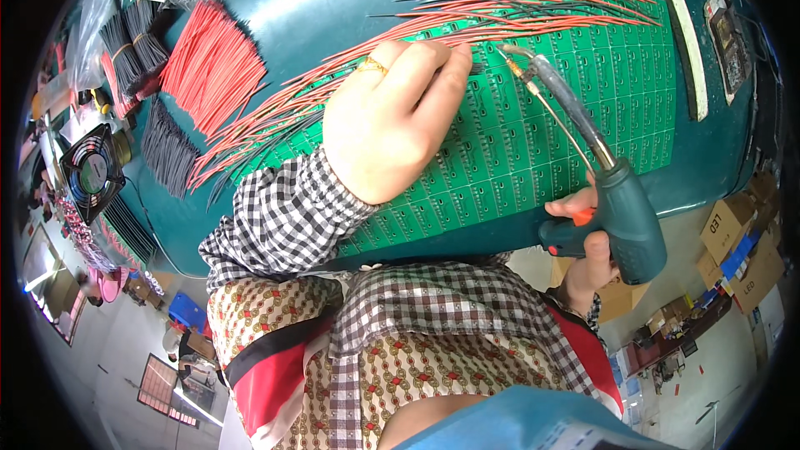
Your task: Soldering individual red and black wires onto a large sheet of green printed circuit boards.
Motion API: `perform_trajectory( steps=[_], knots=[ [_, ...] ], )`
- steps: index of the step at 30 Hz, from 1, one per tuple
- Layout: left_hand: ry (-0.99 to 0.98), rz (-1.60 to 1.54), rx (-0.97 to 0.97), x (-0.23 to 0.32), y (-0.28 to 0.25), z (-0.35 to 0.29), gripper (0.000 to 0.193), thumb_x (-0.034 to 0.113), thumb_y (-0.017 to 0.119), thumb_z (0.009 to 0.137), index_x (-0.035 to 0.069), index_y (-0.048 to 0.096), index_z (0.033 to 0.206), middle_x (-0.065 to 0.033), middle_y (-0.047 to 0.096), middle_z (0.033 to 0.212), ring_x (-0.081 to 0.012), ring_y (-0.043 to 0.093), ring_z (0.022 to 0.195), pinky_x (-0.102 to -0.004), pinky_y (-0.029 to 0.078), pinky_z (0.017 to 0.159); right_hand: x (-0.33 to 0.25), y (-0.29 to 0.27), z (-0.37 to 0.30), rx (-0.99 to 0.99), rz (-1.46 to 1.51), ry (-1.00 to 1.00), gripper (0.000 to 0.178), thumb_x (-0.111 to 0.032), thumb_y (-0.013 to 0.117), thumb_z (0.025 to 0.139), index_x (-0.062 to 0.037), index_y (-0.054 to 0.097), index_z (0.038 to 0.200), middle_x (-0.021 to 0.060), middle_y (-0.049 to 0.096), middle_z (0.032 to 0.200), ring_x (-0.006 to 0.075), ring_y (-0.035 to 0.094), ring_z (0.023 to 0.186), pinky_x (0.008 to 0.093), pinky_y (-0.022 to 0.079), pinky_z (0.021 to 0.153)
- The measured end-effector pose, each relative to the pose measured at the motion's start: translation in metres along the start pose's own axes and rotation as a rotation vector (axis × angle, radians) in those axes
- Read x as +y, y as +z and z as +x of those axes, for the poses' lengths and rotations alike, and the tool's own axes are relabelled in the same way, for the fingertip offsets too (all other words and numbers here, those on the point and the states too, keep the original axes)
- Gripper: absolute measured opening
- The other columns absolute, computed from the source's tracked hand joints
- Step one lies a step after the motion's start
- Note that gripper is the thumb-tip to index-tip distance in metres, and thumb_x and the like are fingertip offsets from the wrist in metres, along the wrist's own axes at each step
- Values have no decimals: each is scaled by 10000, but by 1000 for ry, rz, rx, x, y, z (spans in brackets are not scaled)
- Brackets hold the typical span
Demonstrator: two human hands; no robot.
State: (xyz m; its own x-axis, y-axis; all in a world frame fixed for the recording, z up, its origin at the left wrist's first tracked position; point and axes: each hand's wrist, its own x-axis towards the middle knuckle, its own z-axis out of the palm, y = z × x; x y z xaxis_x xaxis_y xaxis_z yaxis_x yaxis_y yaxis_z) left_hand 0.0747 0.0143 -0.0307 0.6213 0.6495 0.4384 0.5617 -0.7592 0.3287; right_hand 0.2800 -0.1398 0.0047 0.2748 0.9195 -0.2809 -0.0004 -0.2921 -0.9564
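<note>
My right hand (593,262) is wrapped around a dark green soldering gun (631,221) with an orange trigger. Its metal tip (510,52) points up and left, just over the green circuit boards (621,117), beside the fingertips of my left hand (387,121). That left hand is bent over the panel of boards with its fingers pinched together; whatever they hold is hidden beneath them. A long row of thin red and black wires (533,7) lies along the far edge of the boards, running past my left fingertips.
On the left lie a pile of red wires (212,67), a bundle of black wires (167,150) and banded black wires (146,33). A small black fan (92,173) stands at the table's left edge. A pale strip (685,42) and a worn tray (727,43) are at the right.
</note>
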Motion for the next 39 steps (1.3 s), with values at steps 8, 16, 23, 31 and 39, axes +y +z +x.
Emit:
perform_trajectory(
  steps=[8, 16, 23, 31, 39],
  knots=[
    [-16, 6, 1, 3, 3, 2, 351, -54, 647, 603, 14, 651, 947, -56, 589, 838, -195, 556, 679, -278, 462, 583, -6, 4, 3, -14, -46, 36, 570, -427, 583, 823, 120, 517, 971, 149, 579, 796, 237, 608, 713, 376, 502, 769],
    [-13, 12, 6, 5, 6, 4, 346, -52, 647, 601, 17, 651, 940, -53, 588, 834, -193, 556, 679, -274, 463, 582, -2, 0, 3, -22, -53, 20, 588, -432, 590, 819, 120, 505, 1000, 144, 569, 786, 221, 597, 698, 363, 539, 677],
    [-20, 14, -10, 6, 7, 5, 346, -45, 648, 602, 20, 652, 941, -50, 586, 838, -191, 555, 682, -273, 464, 585, 0, -12, 1, -103, -181, 20, 697, -461, 583, 808, 148, 443, 1116, 150, 575, 837, 230, 609, 722, 368, 554, 669],
    [-29, 12, -24, 6, 5, 5, 352, -47, 640, 599, 17, 649, 945, -54, 585, 843, -197, 558, 695, -277, 466, 595, -4, -1, 2, 63, -17, 31, 772, -480, 580, 803, 174, 399, 1171, 158, 576, 877, 248, 621, 740, 357, 564, 644],
    [25, 27, -47, -6, -8, -3, 362, 74, 581, 641, -15, 609, 991, -70, 543, 871, -198, 540, 729, -288, 479, 621, -5, 6, 4, 160, 80, -50, 720, -465, 507, 850, 162, 398, 1187, 183, 584, 901, 274, 632, 754, 339, 571, 610]
  ],
)
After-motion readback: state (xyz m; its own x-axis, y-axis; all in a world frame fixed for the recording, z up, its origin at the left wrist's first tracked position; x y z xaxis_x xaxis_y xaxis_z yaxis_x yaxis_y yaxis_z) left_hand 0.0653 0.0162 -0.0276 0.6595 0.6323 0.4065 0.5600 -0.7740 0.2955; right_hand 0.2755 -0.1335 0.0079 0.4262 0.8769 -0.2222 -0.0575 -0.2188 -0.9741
